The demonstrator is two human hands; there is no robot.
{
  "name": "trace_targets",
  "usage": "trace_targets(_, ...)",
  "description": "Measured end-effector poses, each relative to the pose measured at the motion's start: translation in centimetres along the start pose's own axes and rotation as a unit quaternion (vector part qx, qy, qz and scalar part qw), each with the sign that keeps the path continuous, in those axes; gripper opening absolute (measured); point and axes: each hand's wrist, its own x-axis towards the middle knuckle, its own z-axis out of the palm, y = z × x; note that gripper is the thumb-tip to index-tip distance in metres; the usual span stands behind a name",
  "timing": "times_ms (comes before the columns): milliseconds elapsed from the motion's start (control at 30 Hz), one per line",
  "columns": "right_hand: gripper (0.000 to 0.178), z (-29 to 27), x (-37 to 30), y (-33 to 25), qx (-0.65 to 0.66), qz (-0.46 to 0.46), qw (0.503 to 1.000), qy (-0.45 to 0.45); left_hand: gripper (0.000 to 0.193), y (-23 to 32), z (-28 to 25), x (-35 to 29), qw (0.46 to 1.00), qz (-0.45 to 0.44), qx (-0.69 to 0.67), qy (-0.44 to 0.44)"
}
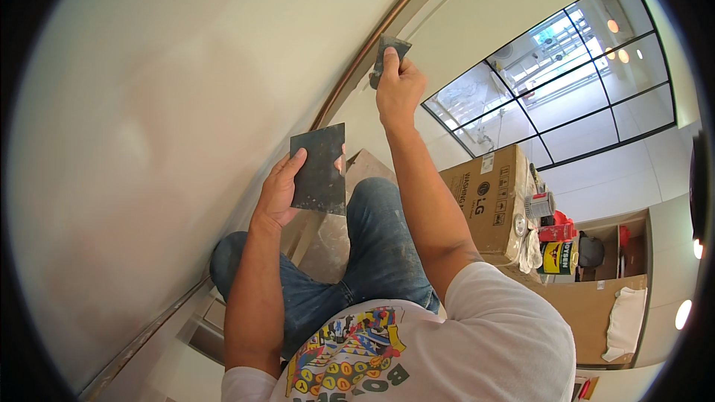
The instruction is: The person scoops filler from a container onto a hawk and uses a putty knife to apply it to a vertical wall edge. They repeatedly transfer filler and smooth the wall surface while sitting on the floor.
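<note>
My left hand [275, 192] grips a dark, flat rectangular plate [320, 167] by its left side, thumb on top and fingers under it. Pale specks dot the plate's lower edge, and a fingertip shows at its right edge. Farther forward and to the right, my right hand [402, 97] is raised with the arm outstretched. It pinches a small dark scraper [401, 47] that has whitish smears on it. The scraper is close to a brown strip [356, 63] running along the pale wall; whether they touch, I cannot tell.
A smooth pale wall [149, 119] fills the left side. My bent knees [376, 208] are below my hands. At right stands a large cardboard box [488, 190], with cans [558, 257] and a red container [555, 232] beside it. Beyond is a black-framed window grid [566, 74].
</note>
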Motion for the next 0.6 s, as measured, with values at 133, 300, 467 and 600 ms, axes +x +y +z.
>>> trace_targets(133, 0.043, 0.3, -0.9, 2.1, -0.001, 0.038, 0.999, -0.019, 0.046, 0.0, -0.2, -0.1, 1.0, 0.0, 0.003, -0.003)
trace_targets(300, 0.047, 0.9, -2.6, 3.6, 0.002, 0.059, 0.998, -0.017, 0.045, -0.4, -0.9, 0.2, 1.0, -0.003, -0.004, -0.01)
trace_targets(467, 0.051, 1.5, -4.2, 4.6, -0.004, 0.075, 0.997, -0.007, 0.045, -0.4, -1.3, 0.2, 1.0, 0.002, -0.001, -0.02)
trace_targets(600, 0.05, 1.5, -5.2, 5.7, -0.063, 0.076, 0.995, -0.023, 0.044, -0.3, -1.0, 0.0, 1.0, 0.006, -0.003, -0.024)
